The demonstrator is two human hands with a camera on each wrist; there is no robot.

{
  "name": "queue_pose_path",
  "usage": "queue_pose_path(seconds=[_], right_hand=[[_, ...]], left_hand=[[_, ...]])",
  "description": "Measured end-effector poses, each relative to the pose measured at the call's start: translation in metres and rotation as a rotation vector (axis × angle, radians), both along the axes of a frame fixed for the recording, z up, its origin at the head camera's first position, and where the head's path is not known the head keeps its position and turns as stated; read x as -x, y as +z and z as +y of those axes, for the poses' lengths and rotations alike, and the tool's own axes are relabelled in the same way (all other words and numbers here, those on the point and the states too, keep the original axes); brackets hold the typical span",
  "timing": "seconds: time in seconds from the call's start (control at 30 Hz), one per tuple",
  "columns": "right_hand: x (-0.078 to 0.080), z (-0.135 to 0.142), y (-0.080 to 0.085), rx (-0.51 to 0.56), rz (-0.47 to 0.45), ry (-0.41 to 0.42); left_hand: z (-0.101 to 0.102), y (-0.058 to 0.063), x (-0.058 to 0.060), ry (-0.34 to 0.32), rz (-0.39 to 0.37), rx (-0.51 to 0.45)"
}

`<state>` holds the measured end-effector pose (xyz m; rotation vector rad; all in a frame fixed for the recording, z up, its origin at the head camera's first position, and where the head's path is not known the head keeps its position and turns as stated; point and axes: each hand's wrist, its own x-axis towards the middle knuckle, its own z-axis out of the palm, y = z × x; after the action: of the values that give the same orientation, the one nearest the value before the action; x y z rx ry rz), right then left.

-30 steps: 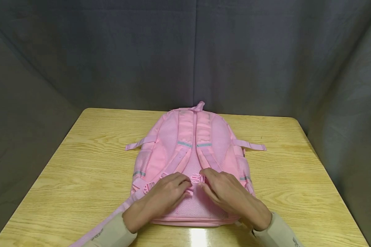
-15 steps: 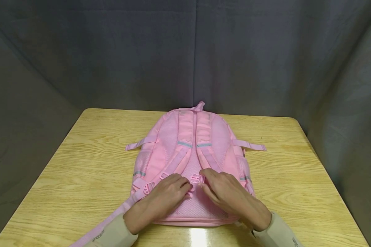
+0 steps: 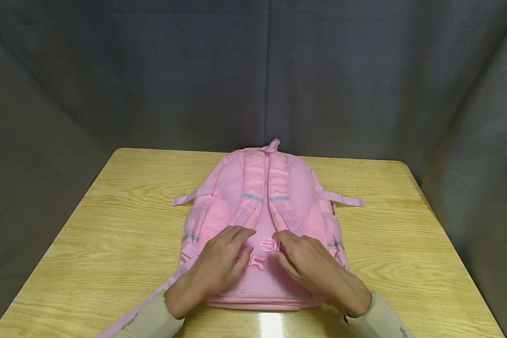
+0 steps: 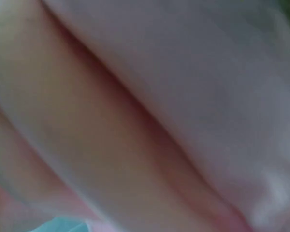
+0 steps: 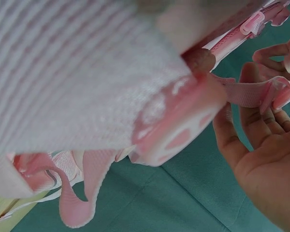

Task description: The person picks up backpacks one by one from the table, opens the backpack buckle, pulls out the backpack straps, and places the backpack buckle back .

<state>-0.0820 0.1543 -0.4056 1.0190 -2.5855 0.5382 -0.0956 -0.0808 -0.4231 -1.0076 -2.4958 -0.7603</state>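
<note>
A pink backpack [image 3: 266, 281] lies on the table, its shoulder straps facing up. My right hand [image 3: 314, 263] pinches a pink plastic buckle half [image 3: 267, 244] with oval openings, shown close up in the right wrist view. My left hand [image 3: 215, 263] sits opposite, thumb and forefinger spread apart. A pronged buckle half [image 3: 257, 262] shows just beyond its thumb. In the right wrist view, the left hand's fingers curl round a short pink strap [image 5: 249, 94]. The two buckle halves are apart. Blurred skin and pale fabric fill the left wrist view.
The wooden table [image 3: 405, 263] extends on both sides of the backpack. A loose pink strap [image 3: 152, 300] runs from the bag's lower left to the near edge. Shorter side straps [image 3: 342, 198] stick out. Dark curtains [image 3: 194, 75] surround the table.
My left hand has shifted up and left, and its thumb and forefinger have come apart, leaving the pronged buckle half more visible. The right hand stays almost still.
</note>
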Motion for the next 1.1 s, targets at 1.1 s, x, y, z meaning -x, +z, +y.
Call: queue_pose_path(seconds=[1.1], right_hand=[[-0.001, -0.002, -0.001, -0.011, 0.01, 0.006]], left_hand=[[0.018, 0.014, -0.004, -0.016, -0.79, -0.514]])
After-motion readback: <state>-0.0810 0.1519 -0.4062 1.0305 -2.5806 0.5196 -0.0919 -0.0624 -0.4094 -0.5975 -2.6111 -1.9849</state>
